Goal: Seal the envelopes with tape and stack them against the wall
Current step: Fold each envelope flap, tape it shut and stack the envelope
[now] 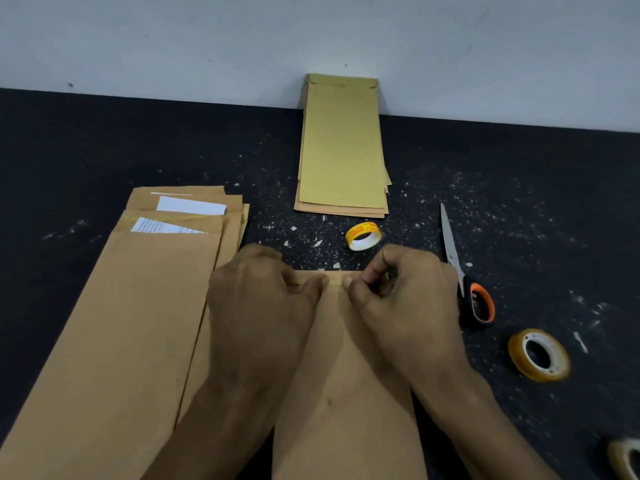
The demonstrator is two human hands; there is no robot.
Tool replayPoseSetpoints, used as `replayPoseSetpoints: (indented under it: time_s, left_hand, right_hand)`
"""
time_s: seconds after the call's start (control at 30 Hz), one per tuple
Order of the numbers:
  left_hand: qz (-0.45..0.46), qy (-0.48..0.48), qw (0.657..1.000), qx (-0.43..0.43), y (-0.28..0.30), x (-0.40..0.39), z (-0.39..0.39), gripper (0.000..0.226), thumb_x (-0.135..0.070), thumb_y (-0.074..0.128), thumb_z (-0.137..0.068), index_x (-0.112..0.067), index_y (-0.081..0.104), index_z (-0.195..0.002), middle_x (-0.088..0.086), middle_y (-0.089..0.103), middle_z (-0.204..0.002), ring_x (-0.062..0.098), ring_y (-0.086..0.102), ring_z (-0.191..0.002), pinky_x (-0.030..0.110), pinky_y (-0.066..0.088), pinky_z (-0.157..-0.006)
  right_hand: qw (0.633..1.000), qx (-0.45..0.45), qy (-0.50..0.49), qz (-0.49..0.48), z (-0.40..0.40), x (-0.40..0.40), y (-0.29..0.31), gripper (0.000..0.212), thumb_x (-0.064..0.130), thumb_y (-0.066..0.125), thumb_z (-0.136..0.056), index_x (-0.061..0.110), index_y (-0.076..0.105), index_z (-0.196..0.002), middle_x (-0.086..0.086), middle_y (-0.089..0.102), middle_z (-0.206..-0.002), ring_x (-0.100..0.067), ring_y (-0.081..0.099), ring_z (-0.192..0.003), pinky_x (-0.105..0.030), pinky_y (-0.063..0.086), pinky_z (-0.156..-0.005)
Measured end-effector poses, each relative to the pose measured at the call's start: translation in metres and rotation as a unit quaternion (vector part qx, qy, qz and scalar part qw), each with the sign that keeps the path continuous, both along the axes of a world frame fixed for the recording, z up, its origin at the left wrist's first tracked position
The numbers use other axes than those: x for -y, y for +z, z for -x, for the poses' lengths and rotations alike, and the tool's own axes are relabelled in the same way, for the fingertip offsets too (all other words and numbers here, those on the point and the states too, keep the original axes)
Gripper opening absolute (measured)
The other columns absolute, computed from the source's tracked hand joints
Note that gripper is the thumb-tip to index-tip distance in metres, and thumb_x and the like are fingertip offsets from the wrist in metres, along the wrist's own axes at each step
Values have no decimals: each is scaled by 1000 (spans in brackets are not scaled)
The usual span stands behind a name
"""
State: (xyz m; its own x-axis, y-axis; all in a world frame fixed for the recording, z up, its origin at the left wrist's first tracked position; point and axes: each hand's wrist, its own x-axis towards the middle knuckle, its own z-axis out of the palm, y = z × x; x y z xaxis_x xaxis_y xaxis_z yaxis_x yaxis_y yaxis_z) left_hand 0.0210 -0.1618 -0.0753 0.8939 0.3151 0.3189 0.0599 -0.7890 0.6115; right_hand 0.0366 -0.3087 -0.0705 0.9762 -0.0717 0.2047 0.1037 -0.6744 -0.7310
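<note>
1. A brown envelope (346,375) lies flat on the dark speckled surface (104,150), its long side running away from the person and its top edge at the far end.
2. The left hand (263,289) rests on the top left part of this envelope. Its fingers are curled down onto the paper and its thumb tip presses on the folded flap near the middle of the top edge.
3. The right hand (398,292) rests on the top right part of the same envelope. Its fingers are curled in and its thumb tip presses on the flap just beside the left thumb; a short pale strip of tape (335,280) shows between the two thumbs.
4. Left of this envelope lies a fanned pile of unsealed envelopes (138,306), with white paper (190,205) sticking out of the far ends.
5. Beyond the envelope, a stack of yellowish envelopes (341,143) leans with its far end against the pale wall (173,36).
6. Between that stack and the envelope's top edge sits a thin tape roll with orange print (363,236).
7. Right of the envelope, scissors (464,271) lie with orange and black handles toward the person, close to the right hand.
8. Further right, and nearer the person than the scissors, stands a thick clear tape roll (538,355). Another roll (625,457) is cut off at the picture's lower right corner.
</note>
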Motion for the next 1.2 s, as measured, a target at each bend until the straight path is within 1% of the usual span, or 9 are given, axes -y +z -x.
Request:
replayPoseSetpoints:
  time_s: [0.1, 0.2, 0.33, 0.5, 0.6, 0.73, 0.9, 1.07, 1.2]
  left_hand:
    - [21, 13, 1000, -13, 4, -7, -1, 44, -32, 93, -60, -5, 77, -89, 9, 72, -88, 21, 61, -72, 11, 28, -68]
    - [47, -7, 999, 1, 3, -10, 1, 30, -14, 90, -66, -9, 77, -93, 6, 71, -87, 15, 56, -64, -4, 29, -71]
    - [44, -30, 999, 4, -1, -11, 2, 23, -4, 84, -70, -11, 79, -90, 6, 69, -89, 14, 56, -66, 8, 34, -69]
    - [25, -44, 999, 5, -2, -9, 1, 18, -3, 79, -74, -11, 79, -91, 8, 68, -91, 18, 61, -74, 17, 41, -74]
    - [16, -44, 999, 0, -1, -10, 1, 15, -6, 78, -77, -12, 79, -91, 7, 68, -91, 19, 62, -77, 21, 42, -74]
    - [12, -29, 999, -1, -1, -9, 0, 11, -6, 79, -77, -10, 78, -88, 7, 68, -90, 18, 60, -77, 16, 31, -69]
    - [12, -35, 999, 7, 0, -8, 2, 12, -5, 76, -79, -11, 78, -89, 6, 66, -92, 16, 59, -78, 15, 31, -70]
    - [-4, -57, 998, -4, 3, -7, 3, 19, -4, 71, -85, -14, 80, -98, 6, 59, -97, 22, 59, -85, 26, 39, -76]
    - [-15, -59, 997, -38, 8, -5, 2, 18, -4, 67, -86, -14, 79, -96, 7, 56, -102, 25, 58, -89, 32, 42, -74]
  right_hand:
    - [1000, -4, 4, 4, 0, 0, 1, 28, 20, 82, -78, 18, 61, -60, 11, 53, -52, -9, 50, -54, -16, 34, -50]
    - [1000, -9, 0, 4, 1, 0, 2, 28, 21, 82, -79, 18, 61, -60, 11, 54, -52, -9, 51, -56, -21, 37, -52]
    - [1000, -1, -6, 14, 1, -2, 2, 26, 20, 81, -79, 17, 63, -61, 11, 56, -53, -8, 52, -52, -15, 39, -50]
    - [998, -9, -7, 67, 1, 1, 7, 20, 25, 80, -80, 18, 68, -66, 6, 62, -68, -4, 55, -62, -9, 43, -60]
    - [996, -48, -1, 70, 0, 6, 13, 16, 24, 79, -82, 18, 73, -68, 6, 67, -65, -7, 62, -64, -16, 50, -60]
    - [994, -97, -3, 42, -2, 8, 17, 21, 20, 79, -81, 17, 72, -61, -3, 66, -59, -19, 68, -67, -29, 56, -75]
    - [990, -129, -41, -50, 0, 9, 25, 26, 13, 86, -75, 6, 61, -71, -8, 66, -50, -15, 66, -42, -29, 59, -53]
    - [987, -131, -46, -81, 2, 12, 24, 18, -2, 76, -80, 4, 60, -76, -12, 69, -61, -17, 68, -44, -40, 62, -54]
    - [987, -130, -44, -89, 3, 15, 22, 15, -8, 71, -80, 3, 62, -76, -12, 69, -59, -18, 67, -43, -35, 61, -50]
